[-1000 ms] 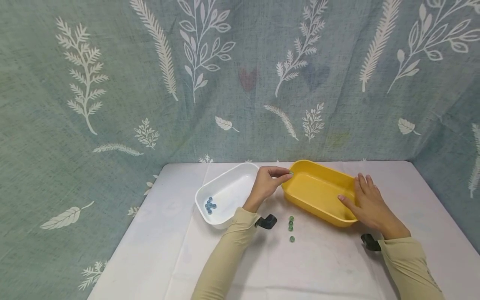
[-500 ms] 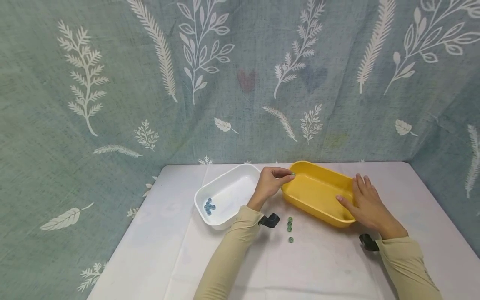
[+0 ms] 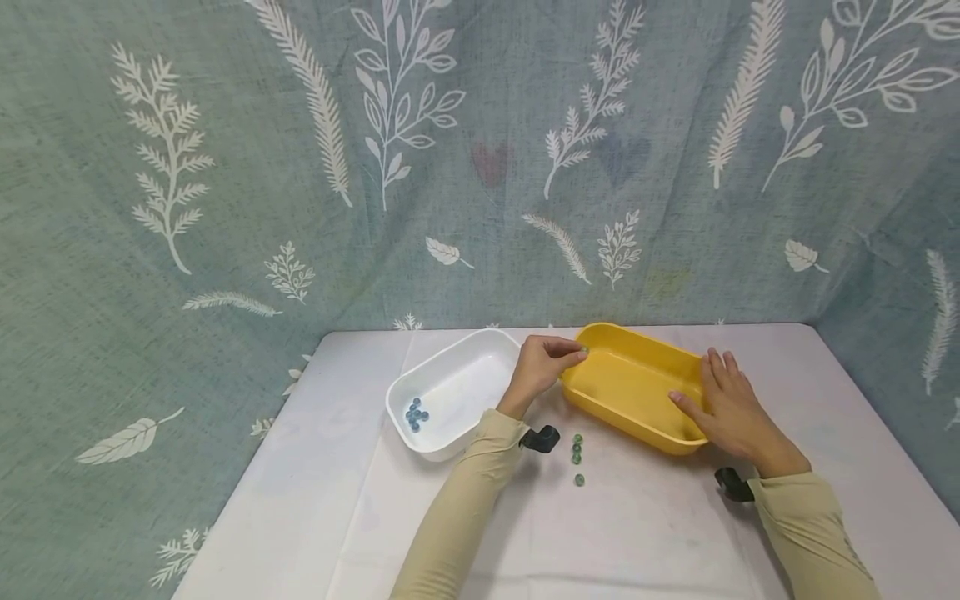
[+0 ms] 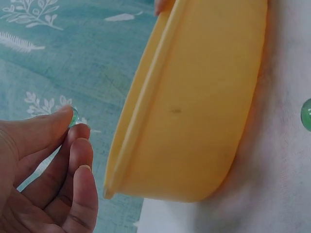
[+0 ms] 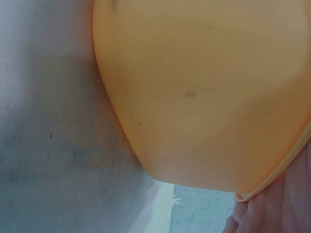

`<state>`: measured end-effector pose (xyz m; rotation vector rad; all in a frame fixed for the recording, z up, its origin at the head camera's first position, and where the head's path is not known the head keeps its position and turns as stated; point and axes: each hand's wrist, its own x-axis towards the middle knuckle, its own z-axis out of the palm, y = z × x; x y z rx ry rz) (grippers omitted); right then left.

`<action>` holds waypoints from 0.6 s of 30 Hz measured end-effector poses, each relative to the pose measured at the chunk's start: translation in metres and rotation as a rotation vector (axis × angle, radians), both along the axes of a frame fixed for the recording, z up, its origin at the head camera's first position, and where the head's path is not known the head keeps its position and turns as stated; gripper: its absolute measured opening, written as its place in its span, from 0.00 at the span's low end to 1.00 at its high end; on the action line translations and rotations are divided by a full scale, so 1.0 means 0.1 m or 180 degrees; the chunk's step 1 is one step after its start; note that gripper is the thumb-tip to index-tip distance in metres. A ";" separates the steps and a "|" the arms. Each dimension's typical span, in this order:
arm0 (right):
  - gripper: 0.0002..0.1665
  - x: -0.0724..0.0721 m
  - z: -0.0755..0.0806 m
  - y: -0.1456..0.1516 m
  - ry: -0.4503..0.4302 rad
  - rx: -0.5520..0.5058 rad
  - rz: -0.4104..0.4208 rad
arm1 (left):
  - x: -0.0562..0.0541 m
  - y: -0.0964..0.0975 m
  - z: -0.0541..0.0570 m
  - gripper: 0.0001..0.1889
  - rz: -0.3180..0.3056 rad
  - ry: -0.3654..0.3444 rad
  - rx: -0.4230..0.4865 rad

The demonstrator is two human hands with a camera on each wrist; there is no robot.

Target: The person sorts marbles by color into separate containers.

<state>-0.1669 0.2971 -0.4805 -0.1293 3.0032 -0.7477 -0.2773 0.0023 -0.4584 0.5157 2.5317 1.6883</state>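
Between thumb and fingertips, my left hand (image 3: pixel 535 372) pinches a small green glass marble (image 4: pixel 75 117). It is held just above the left end of the yellow tray (image 3: pixel 630 385), at the rim. My right hand (image 3: pixel 742 417) rests on the right end of that tray, its fingers straight and spread over the rim. No marbles show in the visible part of the yellow tray. On the white cloth in front of it, several green marbles (image 3: pixel 577 457) lie in a short line, one a little apart nearest me.
A white tray (image 3: pixel 472 379) stands left of the yellow one, partly hidden by my left hand. Several blue marbles (image 3: pixel 416 415) lie in its near left corner. Behind the table hangs a blue-green curtain (image 3: pixel 450 292) with white leaf prints.
My left hand has shifted slightly right, its fingertips a little further over the yellow tray's rim, still pinching the green marble. My right hand keeps its place on the tray.
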 end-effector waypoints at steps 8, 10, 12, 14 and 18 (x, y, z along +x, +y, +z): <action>0.64 -0.01 0.00 0.00 0.0007 0.0023 -0.0019 | -0.02 -0.01 -0.03 0.11 0.0009 0.0004 -0.0021; 0.64 -0.01 0.00 0.01 0.0016 0.0016 -0.0008 | -0.02 -0.01 -0.03 0.11 0.0003 0.0008 -0.0037; 0.64 0.00 0.00 0.00 0.0017 0.0018 -0.0014 | -0.02 0.00 -0.03 0.11 -0.0009 0.0023 -0.0056; 0.64 0.00 -0.01 0.00 0.0018 0.0007 -0.0017 | -0.02 0.00 -0.03 0.11 -0.0019 0.0034 -0.0062; 0.64 0.00 -0.01 0.00 0.0027 0.0001 -0.0025 | -0.01 0.00 -0.03 0.11 -0.0018 0.0041 -0.0066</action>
